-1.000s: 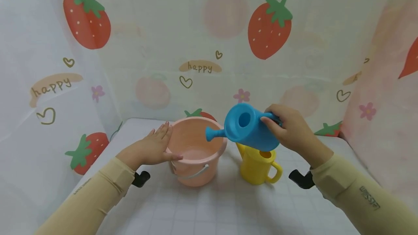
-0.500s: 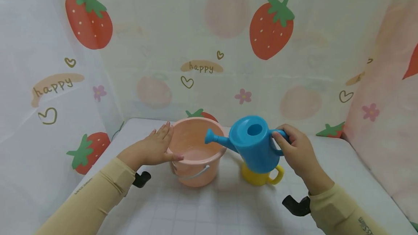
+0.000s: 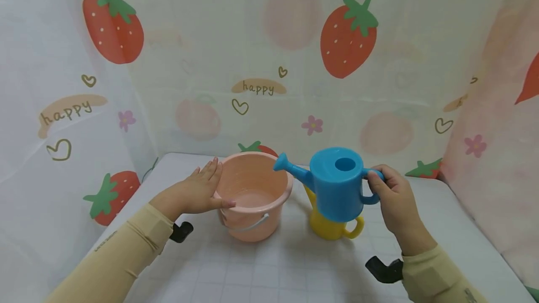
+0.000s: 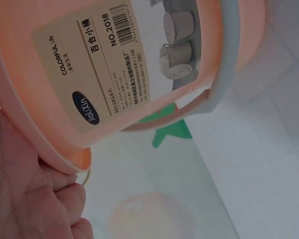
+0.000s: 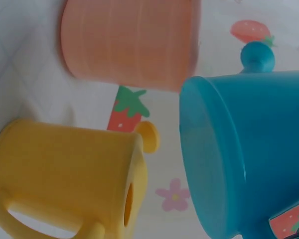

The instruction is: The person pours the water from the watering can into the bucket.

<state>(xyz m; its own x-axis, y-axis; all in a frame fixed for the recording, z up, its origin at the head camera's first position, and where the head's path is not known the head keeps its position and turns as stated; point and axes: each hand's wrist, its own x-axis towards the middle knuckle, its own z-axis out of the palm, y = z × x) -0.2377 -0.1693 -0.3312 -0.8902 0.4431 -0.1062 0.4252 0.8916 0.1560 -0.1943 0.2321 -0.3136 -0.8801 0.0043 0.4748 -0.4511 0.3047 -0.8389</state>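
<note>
My right hand grips the handle of a blue watering can, held upright in the air. Its spout points left, the rose near the right rim of a pink bucket. On the bucket's left rim rests my left hand, fingers straight and thumb along the near edge. The left wrist view shows a printed label on the bucket's side. Below and behind the blue can stands a yellow watering can, partly hidden in the head view. In the right wrist view, the yellow can stands apart from the blue one.
All of this stands on a white table with a faint grid. A curtain printed with strawberries closes off the back and both sides. The bucket's white handle hangs down in front.
The blue watering can has gone from tilted toward the bucket to upright, and has shifted right and down with my right hand. My left hand has stayed on the bucket.
</note>
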